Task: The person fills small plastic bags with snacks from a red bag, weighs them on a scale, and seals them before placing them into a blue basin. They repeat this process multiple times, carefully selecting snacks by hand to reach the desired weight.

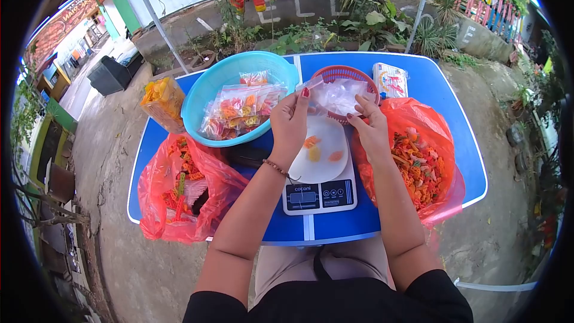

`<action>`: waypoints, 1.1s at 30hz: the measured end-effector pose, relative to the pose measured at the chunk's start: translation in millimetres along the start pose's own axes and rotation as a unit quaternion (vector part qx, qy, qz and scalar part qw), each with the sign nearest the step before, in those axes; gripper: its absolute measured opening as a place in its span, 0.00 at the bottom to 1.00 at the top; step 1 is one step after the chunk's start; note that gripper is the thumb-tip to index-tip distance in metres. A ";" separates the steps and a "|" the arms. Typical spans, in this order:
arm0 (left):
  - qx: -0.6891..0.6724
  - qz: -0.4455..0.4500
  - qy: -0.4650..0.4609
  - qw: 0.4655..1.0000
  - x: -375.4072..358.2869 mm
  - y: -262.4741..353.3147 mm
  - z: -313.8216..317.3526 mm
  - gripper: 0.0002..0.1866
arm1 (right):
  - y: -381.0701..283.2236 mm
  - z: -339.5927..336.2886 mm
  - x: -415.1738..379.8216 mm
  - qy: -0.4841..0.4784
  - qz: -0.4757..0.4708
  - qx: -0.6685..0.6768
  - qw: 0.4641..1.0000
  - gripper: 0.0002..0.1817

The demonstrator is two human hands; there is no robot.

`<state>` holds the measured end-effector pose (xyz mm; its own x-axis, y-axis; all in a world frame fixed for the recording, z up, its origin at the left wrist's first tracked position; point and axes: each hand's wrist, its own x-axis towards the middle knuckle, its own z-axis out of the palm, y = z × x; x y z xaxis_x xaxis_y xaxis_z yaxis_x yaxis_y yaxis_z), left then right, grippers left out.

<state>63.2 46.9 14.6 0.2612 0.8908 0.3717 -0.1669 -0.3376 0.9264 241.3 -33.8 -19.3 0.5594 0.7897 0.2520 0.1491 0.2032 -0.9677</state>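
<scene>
My left hand (291,121) pinches the edge of a small clear plastic bag (311,85) above the back of the white scale (350,194). My right hand (371,124) is raised at the front of a red basket (344,72) that holds clear plastic bags (342,96); its thumb and fingers are apart, with nothing visible between them. On the scale, a white plate (320,167) carries a few orange and yellow pieces (313,153). Filled packets (242,104) lie in a light blue basin (194,121) left of my left hand.
Red plastic bags with colourful pieces stand on the blue table (278,227), one at the left (152,194) and one at the right (442,128). A container of yellow pieces (162,103) is beyond the left bag. A white pack (391,82) lies at the back right.
</scene>
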 end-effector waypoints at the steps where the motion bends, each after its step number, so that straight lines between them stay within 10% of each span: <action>1: 0.001 -0.001 0.002 1.000 -3.0 2.4 -2.6 0.17 | -8.9 1.5 -4.2 0.006 -0.019 -0.026 0.999 0.26; 11: 0.222 0.193 0.002 0.956 -50.4 34.0 -41.4 0.07 | -60.8 28.3 -56.1 -0.036 -0.424 -0.187 0.885 0.21; 23: 0.369 0.387 -0.038 0.844 -64.2 25.9 -68.0 0.15 | -57.7 33.9 -67.9 -0.202 -0.419 -0.212 0.859 0.17; 33: 0.361 0.300 -0.136 0.873 -67.2 33.8 -64.3 0.31 | -60.0 25.6 -68.0 -0.280 -0.397 -0.216 0.847 0.19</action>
<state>-21.2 -4.8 17.1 0.5646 0.4170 0.7123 0.2658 -0.9089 0.3214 173.4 -84.9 21.5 -0.3139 0.6790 0.6636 0.6495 0.6634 -0.3715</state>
